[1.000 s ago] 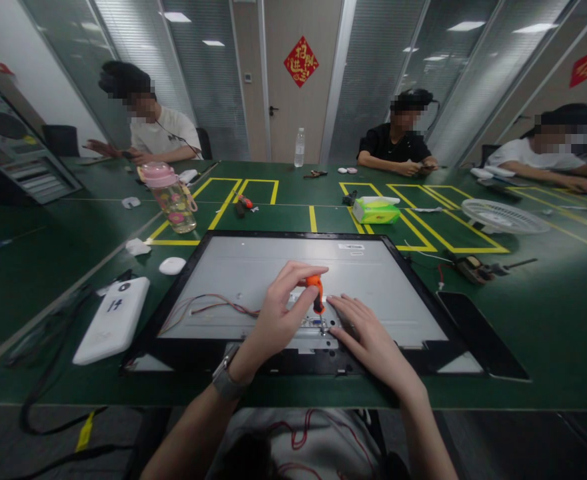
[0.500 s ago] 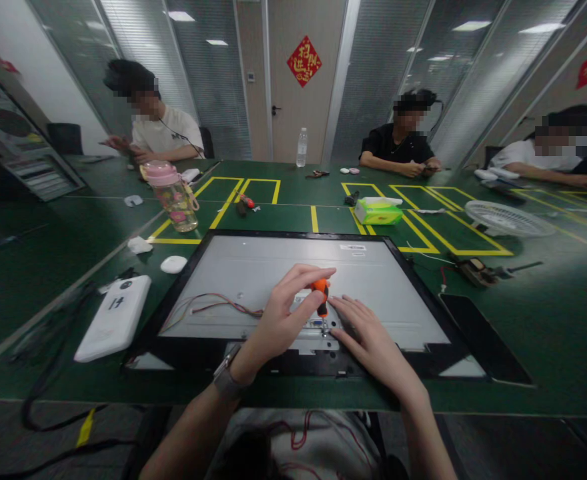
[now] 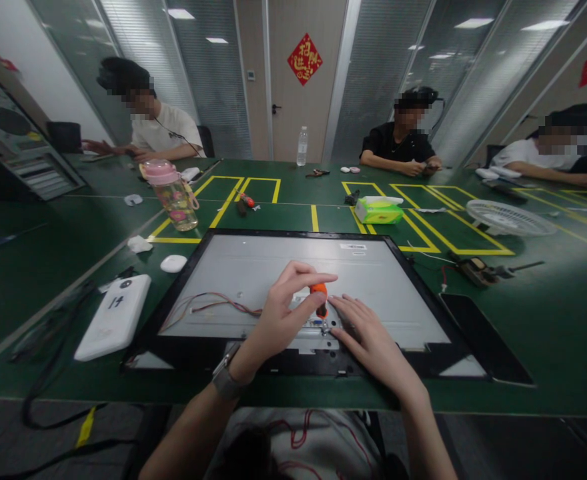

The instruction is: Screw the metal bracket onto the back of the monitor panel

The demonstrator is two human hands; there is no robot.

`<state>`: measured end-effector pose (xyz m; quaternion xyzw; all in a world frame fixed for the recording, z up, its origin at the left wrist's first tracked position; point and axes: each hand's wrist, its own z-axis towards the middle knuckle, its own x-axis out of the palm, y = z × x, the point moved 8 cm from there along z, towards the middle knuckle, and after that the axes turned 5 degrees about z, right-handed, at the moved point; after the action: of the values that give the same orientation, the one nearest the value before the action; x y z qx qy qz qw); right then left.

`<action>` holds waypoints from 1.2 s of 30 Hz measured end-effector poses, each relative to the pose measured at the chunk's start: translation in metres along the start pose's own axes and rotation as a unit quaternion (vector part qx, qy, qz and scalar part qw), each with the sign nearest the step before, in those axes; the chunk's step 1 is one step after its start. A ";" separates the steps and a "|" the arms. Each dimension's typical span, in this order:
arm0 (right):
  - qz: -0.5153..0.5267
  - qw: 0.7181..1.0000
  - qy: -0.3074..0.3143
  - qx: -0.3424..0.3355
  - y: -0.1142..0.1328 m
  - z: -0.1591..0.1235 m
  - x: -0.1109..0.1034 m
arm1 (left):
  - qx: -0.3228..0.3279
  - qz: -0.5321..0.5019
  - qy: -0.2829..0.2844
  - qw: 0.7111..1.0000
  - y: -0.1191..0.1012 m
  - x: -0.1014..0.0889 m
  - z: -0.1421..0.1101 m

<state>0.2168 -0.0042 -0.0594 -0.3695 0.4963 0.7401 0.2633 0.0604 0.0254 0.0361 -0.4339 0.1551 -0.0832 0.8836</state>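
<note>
An orange-and-black screwdriver (image 3: 320, 300) stands nearly upright, its handle between the thumb and fingers of my left hand (image 3: 286, 307). Its tip meets a small metal part near the front edge of a flat display panel (image 3: 213, 260), which lies back side up with a black frame. My right hand (image 3: 366, 330) rests on the panel just right of the screwdriver, fingers stretched out, fingertips close to the tip. Several thin wires (image 3: 223, 301) run across the metal back, left of my left hand. My left palm and fingers partly hide a circuit area beneath them.
Left of the panel lie a white phone-like device (image 3: 115, 317) and a white mouse (image 3: 173, 264). A pink-lidded bottle (image 3: 171, 200) stands behind them. A dark flat slab (image 3: 483, 337) touches the right side. A green tissue pack (image 3: 378, 211) lies behind. Three people sit across the table.
The screwdriver handle has turned slightly in my left hand, and the index finger has shifted a little. My right hand stays in place. The person at far left has moved a hand outward.
</note>
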 end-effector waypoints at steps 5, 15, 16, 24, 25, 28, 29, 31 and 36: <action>0.001 1.000 0.006 0.007 0.001 0.001 0.000 | -0.011 -0.002 0.012 1.000 -0.001 0.000 0.000; -0.001 1.000 0.008 0.011 0.001 0.001 0.000 | -0.028 0.000 -0.019 0.999 0.005 -0.003 0.000; -0.002 1.000 0.008 0.010 0.001 0.001 0.001 | -0.032 -0.010 -0.008 0.999 0.004 -0.001 0.000; -0.004 1.000 0.009 0.011 0.001 0.000 0.000 | -0.020 -0.003 -0.010 1.000 0.004 -0.001 -0.001; -0.004 1.000 0.009 0.011 0.001 0.000 0.000 | -0.028 -0.010 -0.004 1.000 0.005 0.000 -0.001; -0.001 1.000 0.008 0.010 0.001 0.001 0.000 | -0.043 -0.037 0.023 0.998 0.005 0.003 -0.001; 0.000 1.000 0.006 0.009 0.001 0.001 0.000 | -0.042 -0.043 0.028 0.998 0.004 0.003 -0.001; 0.003 1.000 0.002 0.008 0.001 0.002 -0.001 | -0.037 -0.042 0.033 0.998 0.003 0.004 -0.001; 0.004 1.000 0.001 0.006 0.003 0.001 -0.002 | -0.006 0.015 -0.007 1.000 0.002 -0.001 -0.001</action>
<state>0.2154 -0.0048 -0.0561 -0.3664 0.5023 0.7378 0.2627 0.0589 0.0262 0.0343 -0.4377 0.1560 -0.0656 0.8830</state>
